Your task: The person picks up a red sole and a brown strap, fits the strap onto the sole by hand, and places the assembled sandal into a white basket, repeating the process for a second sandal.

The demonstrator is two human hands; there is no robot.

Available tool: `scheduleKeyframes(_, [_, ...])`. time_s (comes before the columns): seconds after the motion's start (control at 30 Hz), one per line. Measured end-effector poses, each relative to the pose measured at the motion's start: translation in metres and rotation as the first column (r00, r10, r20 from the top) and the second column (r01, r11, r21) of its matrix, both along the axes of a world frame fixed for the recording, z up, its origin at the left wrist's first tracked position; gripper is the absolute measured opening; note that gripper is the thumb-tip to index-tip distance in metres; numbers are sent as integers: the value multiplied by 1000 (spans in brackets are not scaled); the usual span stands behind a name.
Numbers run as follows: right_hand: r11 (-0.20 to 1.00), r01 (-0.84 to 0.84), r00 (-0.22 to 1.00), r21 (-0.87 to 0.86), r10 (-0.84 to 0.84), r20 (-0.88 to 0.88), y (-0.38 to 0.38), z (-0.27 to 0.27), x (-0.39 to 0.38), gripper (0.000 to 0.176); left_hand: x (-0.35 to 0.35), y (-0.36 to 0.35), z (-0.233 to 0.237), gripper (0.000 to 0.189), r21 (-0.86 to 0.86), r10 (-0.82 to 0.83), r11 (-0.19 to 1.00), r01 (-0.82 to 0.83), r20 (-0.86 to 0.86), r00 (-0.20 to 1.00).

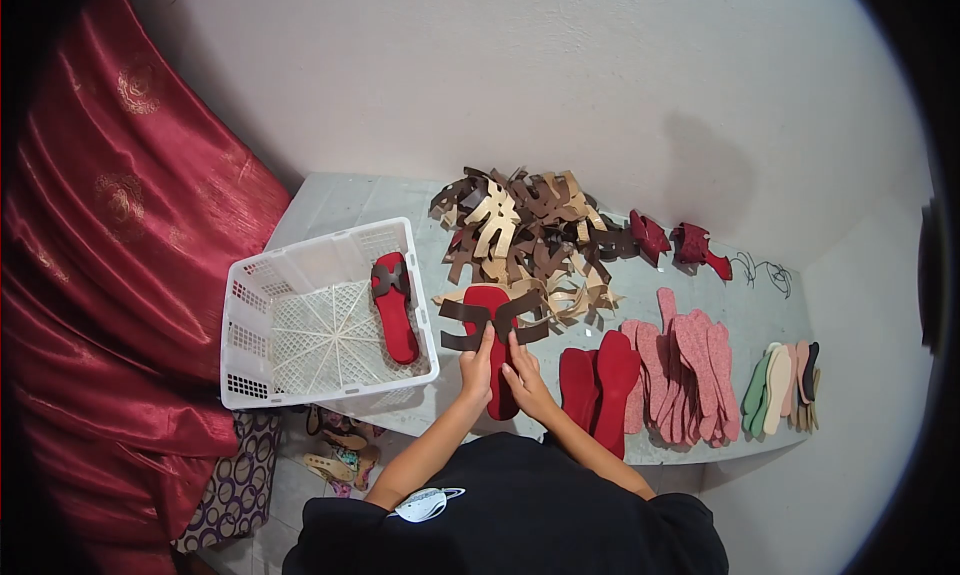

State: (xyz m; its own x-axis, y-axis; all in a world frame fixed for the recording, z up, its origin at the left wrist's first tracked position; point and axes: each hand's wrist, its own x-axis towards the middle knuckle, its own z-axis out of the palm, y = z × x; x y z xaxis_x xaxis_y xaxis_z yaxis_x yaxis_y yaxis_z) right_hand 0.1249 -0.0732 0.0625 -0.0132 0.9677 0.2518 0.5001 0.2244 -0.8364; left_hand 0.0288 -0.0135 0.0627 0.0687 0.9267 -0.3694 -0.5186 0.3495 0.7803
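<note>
A dark brown H-shaped sandal strap (pixel 463 313) lies spread across a red sandal sole (pixel 487 295) in front of my body. My left hand (pixel 477 368) grips the strap near its middle, its index finger stretched along it. On the other side, my right hand (pixel 528 383) is closed over the strap's middle, index finger pointing up and thumb over the red sole. The fingertips partly hide the strap's centre. Just right of my right hand stand more red soles (pixel 614 375).
To the left, a white plastic basket (pixel 330 405) holds a red sandal (pixel 397 325) with a brown strap. Brown and beige straps (pixel 535 230) are heaped behind my hands. Pink speckled soles (pixel 690 375) and green and cream soles (pixel 773 390) lie rightward. A red curtain (pixel 120 275) hangs left.
</note>
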Motion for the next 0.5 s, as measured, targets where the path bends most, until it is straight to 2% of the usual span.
scheduleKeyframes(0.03, [999, 20, 992, -27, -23, -126, -1, -2, 0, 56, 0, -1, 2, 34, 2, 11, 1000, -11, 1, 1000])
scheduleKeyframes(0.07, [1000, 21, 992, -23, -24, -124, -2, -3, 1, 56, 0, 0, 0, 34, 6, 10, 1000, -10, 2, 1000])
scheduleKeyframes(0.13, [982, 27, 960, -189, -78, -269, -3, -3, 3, 60, -2, 2, -2, 35, -33, 24, 999, -23, 29, 999])
scheduleKeyframes(0.23, [980, -2, 971, -200, -46, -233, -5, 0, 5, 60, -1, 3, 1, 33, 61, 102, 993, -102, -4, 995])
scheduleKeyframes(0.47, [988, -32, 968, -152, -7, -250, -4, -1, 7, 58, -2, -1, 9, 31, 79, 126, 989, -124, -23, 992])
scheduleKeyframes(0.5, [976, -74, 942, -207, 1, -335, -5, 1, 9, 57, -3, -2, 13, 28, 169, 144, 978, -120, -143, 979])
